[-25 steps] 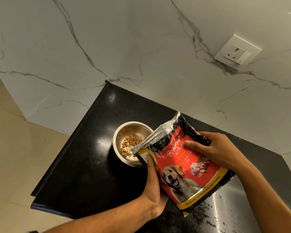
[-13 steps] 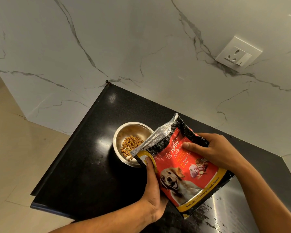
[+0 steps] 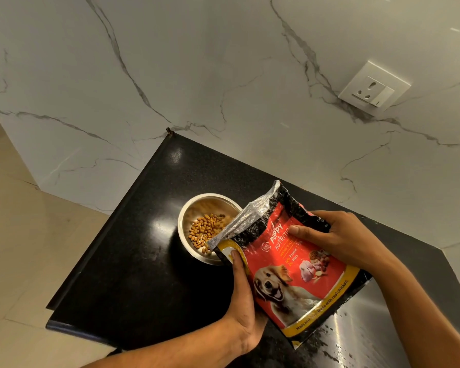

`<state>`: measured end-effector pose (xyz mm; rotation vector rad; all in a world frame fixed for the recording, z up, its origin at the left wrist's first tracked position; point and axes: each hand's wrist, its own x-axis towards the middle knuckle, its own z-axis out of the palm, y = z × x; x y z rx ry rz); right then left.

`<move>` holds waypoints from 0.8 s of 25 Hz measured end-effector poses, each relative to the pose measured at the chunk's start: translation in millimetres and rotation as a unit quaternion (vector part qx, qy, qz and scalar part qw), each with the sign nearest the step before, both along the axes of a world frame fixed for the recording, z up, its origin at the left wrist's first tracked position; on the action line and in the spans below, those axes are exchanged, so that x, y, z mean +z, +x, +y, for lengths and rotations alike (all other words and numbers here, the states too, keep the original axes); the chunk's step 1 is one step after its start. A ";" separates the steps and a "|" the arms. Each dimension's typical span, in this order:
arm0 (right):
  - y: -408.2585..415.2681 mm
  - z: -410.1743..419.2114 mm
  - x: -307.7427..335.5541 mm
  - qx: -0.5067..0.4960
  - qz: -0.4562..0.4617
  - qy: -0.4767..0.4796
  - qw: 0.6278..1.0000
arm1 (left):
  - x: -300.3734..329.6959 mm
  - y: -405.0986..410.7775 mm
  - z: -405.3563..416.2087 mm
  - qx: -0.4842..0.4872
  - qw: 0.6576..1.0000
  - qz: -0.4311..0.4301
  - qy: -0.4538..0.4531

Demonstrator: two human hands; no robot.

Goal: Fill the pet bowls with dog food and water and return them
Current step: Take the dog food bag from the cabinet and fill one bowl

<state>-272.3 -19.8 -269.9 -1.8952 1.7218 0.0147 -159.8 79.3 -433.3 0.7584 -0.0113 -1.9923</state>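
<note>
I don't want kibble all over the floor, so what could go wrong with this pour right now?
The bag mouth overhangs only the near rim of the steel bowl, so kibble could spill past it. The bowl sits close to the counter edge, so a nudge might push it off.

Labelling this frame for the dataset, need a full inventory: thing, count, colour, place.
dog food bag: 1, red and black with a dog picture, tilted mouth-down over the bowl's right rim
bowl: 1, steel, on the counter's left part
kibble: a pile, brown, in the bowl
counter: 1, black, against the wall
wall: white marble with grey veins
socket: 1, white, on the wall upper right
floor: beige tiles, left
left hand: holds the bag's near edge
right hand: grips the bag's far side
</note>
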 end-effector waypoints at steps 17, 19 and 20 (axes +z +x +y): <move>-0.2 4.3 2.4 0.009 -0.010 -0.004 1.000 | 1.3 -1.0 2.8 0.011 1.000 -0.011 -0.013; -0.8 5.4 3.1 0.010 -0.009 -0.007 1.000 | 2.6 -1.4 3.5 0.016 1.000 -0.009 -0.009; -0.6 6.1 3.6 0.010 -0.010 -0.007 1.000 | 3.6 -1.4 4.0 0.017 1.000 -0.007 -0.007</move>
